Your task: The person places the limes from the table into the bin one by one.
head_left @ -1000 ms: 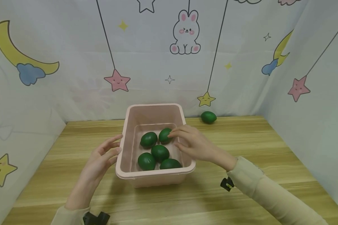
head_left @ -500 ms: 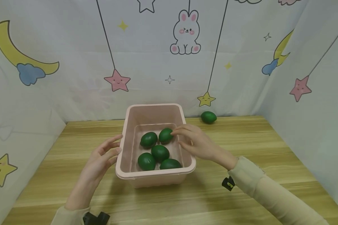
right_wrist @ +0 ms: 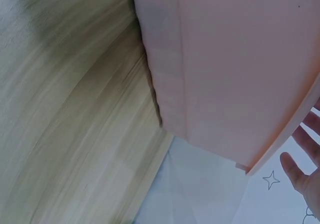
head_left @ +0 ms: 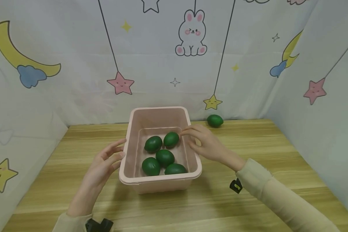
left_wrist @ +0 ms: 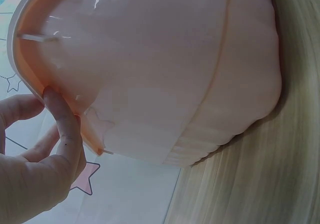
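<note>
A pink plastic bin (head_left: 160,185) stands on the wooden table with several dark green limes (head_left: 165,158) inside. My left hand (head_left: 104,164) is at the bin's left rim; in the left wrist view its fingertips (left_wrist: 52,96) tuck under the lip while another digit lies against the rim's upper side. My right hand (head_left: 207,143) hovers over the right rim with fingers apart and slightly bent, holding nothing. Its fingertips are close to a lime (head_left: 171,140) at the back right of the bin, apart from it. Only part of this hand (right_wrist: 307,169) shows in the right wrist view.
One more lime (head_left: 215,120) lies on the wooden table (head_left: 240,141) at the back right, by the curtain. A white curtain (head_left: 156,64) printed with stars, moons and a rabbit stands behind and on both sides.
My right hand has drawn back to the right, off the back right lime, which stays in the bin. The left hand and the bin have not moved.
</note>
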Motion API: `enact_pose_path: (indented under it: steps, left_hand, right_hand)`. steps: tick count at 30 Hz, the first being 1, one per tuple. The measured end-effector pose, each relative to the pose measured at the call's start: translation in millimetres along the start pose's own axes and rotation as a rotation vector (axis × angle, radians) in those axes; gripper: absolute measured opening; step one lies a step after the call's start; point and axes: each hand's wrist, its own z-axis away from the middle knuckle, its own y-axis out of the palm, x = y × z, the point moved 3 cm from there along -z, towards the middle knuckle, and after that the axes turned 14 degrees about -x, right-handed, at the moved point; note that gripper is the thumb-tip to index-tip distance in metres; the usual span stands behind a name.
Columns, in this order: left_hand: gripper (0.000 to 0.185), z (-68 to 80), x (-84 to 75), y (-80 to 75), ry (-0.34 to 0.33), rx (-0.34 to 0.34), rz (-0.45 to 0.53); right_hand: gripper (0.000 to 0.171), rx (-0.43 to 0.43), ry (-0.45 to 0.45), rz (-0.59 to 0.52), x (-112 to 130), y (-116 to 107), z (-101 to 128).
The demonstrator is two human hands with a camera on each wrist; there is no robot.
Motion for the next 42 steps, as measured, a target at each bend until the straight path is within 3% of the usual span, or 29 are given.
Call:
enact_pose_path:
  steps: [16,30,42]
  left_hand:
    - [0.049,-0.4,0.5,-1.1,0.0,0.002,-0.003]
    - [0.049,0.5,-0.5,-0.8,-0.005,0.001,-0.003]
    - [0.05,-0.1,-0.3,0.0,-0.007,0.004,-0.007]
  right_hand:
    - [0.026,-0.163,-0.02,0.037,-27,-3,3]
    - [0.033,-0.203,-0.013,0.053,-43,-2,7]
    - [0.039,-0.164,0.058,0.106,-66,-2,11]
